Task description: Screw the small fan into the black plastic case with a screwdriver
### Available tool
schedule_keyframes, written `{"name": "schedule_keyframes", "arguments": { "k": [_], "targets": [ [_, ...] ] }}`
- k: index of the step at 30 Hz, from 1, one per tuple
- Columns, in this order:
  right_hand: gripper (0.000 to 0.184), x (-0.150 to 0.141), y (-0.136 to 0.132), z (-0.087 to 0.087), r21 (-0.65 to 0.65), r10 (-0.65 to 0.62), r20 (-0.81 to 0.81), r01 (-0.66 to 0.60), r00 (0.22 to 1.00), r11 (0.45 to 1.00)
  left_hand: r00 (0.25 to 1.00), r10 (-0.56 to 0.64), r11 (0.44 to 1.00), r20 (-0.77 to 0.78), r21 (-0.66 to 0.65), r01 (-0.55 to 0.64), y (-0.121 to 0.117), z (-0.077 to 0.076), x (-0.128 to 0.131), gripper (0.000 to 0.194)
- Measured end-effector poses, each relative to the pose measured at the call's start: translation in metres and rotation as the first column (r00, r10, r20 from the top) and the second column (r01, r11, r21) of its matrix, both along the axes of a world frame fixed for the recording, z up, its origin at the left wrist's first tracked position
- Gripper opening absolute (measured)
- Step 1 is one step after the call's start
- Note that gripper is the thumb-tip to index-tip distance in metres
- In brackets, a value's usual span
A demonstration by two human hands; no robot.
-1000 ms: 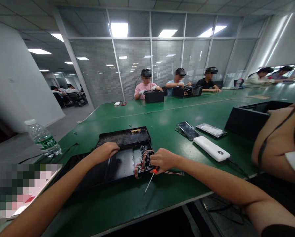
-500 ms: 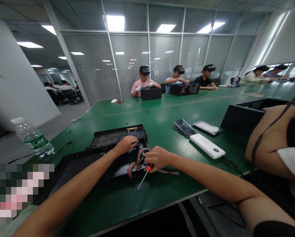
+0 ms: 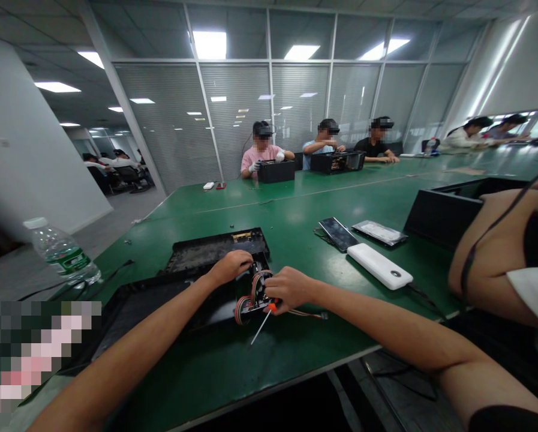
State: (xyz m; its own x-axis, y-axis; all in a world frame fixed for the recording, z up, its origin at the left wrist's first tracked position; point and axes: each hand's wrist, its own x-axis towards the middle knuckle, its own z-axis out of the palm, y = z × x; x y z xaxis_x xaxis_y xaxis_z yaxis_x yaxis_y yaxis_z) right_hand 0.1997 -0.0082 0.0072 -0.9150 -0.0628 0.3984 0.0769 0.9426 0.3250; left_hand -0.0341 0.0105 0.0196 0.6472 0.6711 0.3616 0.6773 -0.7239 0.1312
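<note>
An open black casing lies on the green table in front of me, with a circuit board and striped ribbon cables at its right end. My right hand is closed round a screwdriver with an orange handle; its thin shaft points down toward me, clear of the casing. That same hand rests against the cables and board. Bent over the far edge of the board, my left hand has its fingertips pressed together; what they pinch is hidden. A dusty black cover lies just behind.
A water bottle stands at the left. To the right lie a phone, a white power bank and a hard drive. A neighbour's arm and black case are at far right. Several people sit across the table.
My two hands and the screwdriver stay almost in place. The view has shifted slightly. Across the table, the person in pink has moved their gloved hands on the black box.
</note>
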Motion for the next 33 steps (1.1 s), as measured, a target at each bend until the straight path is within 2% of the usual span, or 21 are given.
{"name": "schedule_keyframes", "arguments": {
  "k": [5,9,11,14,15,18,20,23,26,29,33],
  "targets": [
    [0.033,0.001,-0.004,0.003,-0.061,0.007,0.013,-0.006,1.0,0.998,0.999,-0.025,1.0,0.042,-0.009,0.025,0.001,-0.002,-0.001,0.017],
    [0.034,0.007,-0.005,0.018,-0.279,0.066,-0.062,-0.081,0.996,0.957,0.997,-0.005,0.999,0.08,-0.039,0.008,0.0,-0.002,-0.002,0.015],
    [0.036,0.012,0.001,0.029,-0.419,-0.031,-0.222,-0.066,0.975,0.906,0.995,0.023,0.997,0.102,-0.07,-0.016,0.0,-0.003,-0.002,0.014],
    [0.032,0.021,0.019,0.044,-0.555,-0.303,-0.424,0.019,0.853,0.832,0.98,0.083,0.99,0.181,-0.131,-0.06,0.0,-0.006,-0.004,0.017],
    [0.032,0.024,0.026,0.048,-0.582,-0.349,-0.421,0.046,0.837,0.812,0.973,0.097,0.986,0.211,-0.151,-0.065,0.0,-0.007,-0.004,0.021],
    [0.038,0.035,0.039,0.057,-0.631,-0.326,-0.25,0.103,0.912,0.769,0.954,0.109,0.979,0.279,-0.198,-0.054,0.001,-0.009,-0.005,0.03],
    [0.042,0.039,0.041,0.06,-0.652,-0.34,-0.174,0.15,0.924,0.743,0.945,0.121,0.973,0.304,-0.225,-0.052,0.0,-0.009,-0.005,0.03],
    [0.043,0.039,0.039,0.059,-0.717,-0.429,-0.167,0.189,0.888,0.671,0.928,0.151,0.967,0.34,-0.247,-0.067,0.0,-0.01,-0.003,0.027],
    [0.032,0.034,0.038,0.057,-0.784,-0.46,-0.221,0.125,0.86,0.609,0.917,0.16,0.97,0.366,-0.232,-0.077,0.0,-0.012,-0.003,0.024],
    [0.025,0.028,0.041,0.055,-0.777,-0.469,-0.314,0.06,0.826,0.627,0.907,0.17,0.968,0.386,-0.237,-0.081,0.0,-0.015,-0.003,0.022],
    [0.021,0.025,0.046,0.051,-0.748,-0.526,-0.362,0.097,0.77,0.656,0.89,0.194,0.962,0.413,-0.258,-0.09,-0.001,-0.014,-0.002,0.023]
  ]
}}
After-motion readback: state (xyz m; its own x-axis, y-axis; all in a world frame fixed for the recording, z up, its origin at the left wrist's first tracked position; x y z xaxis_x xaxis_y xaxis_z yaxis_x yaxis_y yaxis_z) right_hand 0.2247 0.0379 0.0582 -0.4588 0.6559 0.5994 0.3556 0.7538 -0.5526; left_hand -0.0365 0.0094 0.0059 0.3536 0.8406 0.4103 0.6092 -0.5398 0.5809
